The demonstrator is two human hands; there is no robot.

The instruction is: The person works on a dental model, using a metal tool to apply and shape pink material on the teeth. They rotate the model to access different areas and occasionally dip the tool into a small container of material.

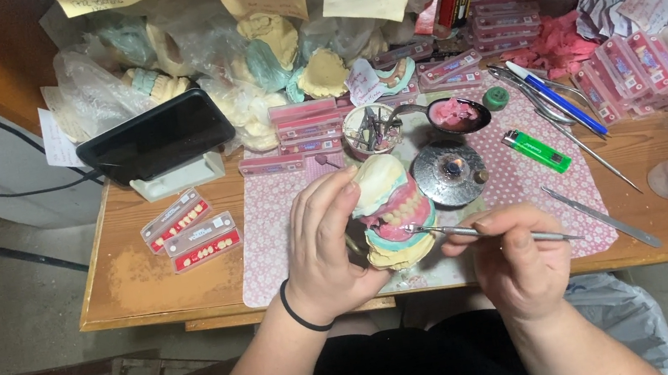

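Near the wooden table's [132, 283] front edge, hemmed in by a small burner [449, 172] and trays of teeth [189, 230], the left hand [324, 245] grasps a denture model [390, 210], while the right hand [515, 254], just beside, pinches a metal tool [477, 232] touching it.

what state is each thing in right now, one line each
left hand: gripping the dental model
dental model: held up, tilted, teeth showing
right hand: gripping the metal tool
metal tool: tip at the teeth
burner: lit, small flame
green lighter: lying flat
phone: propped up, screen dark
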